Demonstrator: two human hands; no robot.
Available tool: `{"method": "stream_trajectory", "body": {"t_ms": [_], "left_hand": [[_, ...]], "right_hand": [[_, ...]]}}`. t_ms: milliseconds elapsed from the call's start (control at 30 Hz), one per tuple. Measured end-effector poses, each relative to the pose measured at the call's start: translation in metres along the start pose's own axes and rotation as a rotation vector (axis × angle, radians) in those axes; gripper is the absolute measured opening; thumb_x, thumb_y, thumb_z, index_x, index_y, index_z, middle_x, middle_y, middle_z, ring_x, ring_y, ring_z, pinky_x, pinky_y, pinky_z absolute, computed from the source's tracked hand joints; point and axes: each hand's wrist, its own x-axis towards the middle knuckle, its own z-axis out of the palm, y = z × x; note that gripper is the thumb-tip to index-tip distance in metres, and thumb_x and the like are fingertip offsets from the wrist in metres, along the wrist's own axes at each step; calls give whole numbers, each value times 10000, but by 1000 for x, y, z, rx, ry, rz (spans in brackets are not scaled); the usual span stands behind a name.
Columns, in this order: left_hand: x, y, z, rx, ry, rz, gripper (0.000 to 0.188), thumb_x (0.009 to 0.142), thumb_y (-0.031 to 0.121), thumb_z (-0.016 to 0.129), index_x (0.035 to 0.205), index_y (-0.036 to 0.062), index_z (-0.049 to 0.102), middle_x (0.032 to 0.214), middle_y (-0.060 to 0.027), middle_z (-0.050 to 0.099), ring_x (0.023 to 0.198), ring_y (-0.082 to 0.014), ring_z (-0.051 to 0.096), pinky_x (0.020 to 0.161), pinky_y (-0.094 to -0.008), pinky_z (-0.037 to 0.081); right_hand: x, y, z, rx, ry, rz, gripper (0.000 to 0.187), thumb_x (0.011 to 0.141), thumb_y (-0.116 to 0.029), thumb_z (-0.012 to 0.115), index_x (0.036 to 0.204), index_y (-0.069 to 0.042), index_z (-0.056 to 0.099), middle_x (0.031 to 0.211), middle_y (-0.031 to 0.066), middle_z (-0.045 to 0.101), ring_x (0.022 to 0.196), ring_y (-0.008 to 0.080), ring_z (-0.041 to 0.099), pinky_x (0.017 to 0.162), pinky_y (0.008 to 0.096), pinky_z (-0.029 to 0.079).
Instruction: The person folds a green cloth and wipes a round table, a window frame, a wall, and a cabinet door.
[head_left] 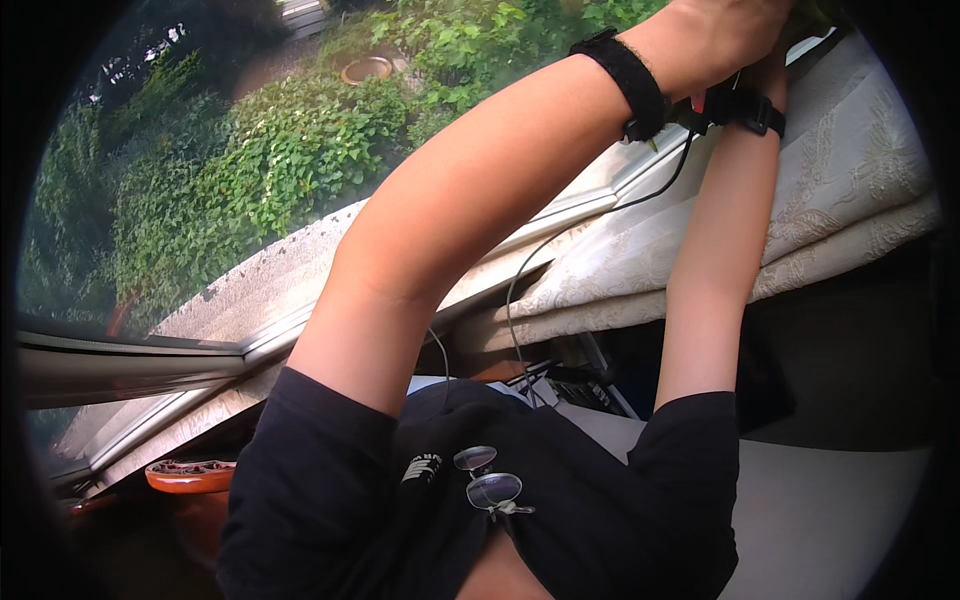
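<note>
Head view: the left hand (715, 38) and right hand (774, 82) reach together into the upper right of the frame, beside a cream embroidered fabric curtain (835, 165); fingers are hidden or cropped, so each grip's opening and hold cannot be told. A thin black cable (509, 300) looping below the wrists could snag if the arms swing; round wire-rimmed eyeglasses (495, 490) at the chest could drop with a lean.

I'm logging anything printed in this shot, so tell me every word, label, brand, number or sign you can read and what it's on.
Black shirt: white lettering on the chest, which I won't copy out.
Dark item below the curtain: pale marks, too small to read.
Black wrist straps: no readable text.
</note>
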Motion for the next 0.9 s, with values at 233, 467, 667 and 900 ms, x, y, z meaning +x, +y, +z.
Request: {"method": "stream_trajectory", "body": {"t_ms": [233,467,667,900], "left_hand": [[-87,34,4,315,-457,158,680,866,226,504,1487,27,311,1293,-85,577,1253,-186,490,1112,-319,295],[-206,86,18,197,-930,289,685,928,221,425,1522,8,160,1475,-98,424,1389,-172,353,1194,-315,189],[-320,101,-11,24,-1165,265,652,932,221,427,1506,-6,220,1463,-86,441,1377,-177,369,1190,-315,205],[-418,93,-106,-106,-1327,36,600,927,194,427,1490,32,296,1416,-74,501,1343,-154,419,1177,-309,236]], "right_hand": [[-120,57,7,152,-78,346,464,1034,-308,386,1394,-16,410,1415,143,465,1260,273,462,1072,378,357],[-234,103,9,314,-108,754,455,1029,-302,410,1379,-12,434,1405,146,479,1250,276,472,1065,377,363],[-343,112,13,363,-195,1018,448,1025,-297,431,1367,-9,454,1397,149,491,1242,279,480,1058,377,368],[-460,58,14,225,-493,1067,439,1020,-291,454,1352,-5,478,1387,153,504,1232,282,490,1051,377,373]]}}
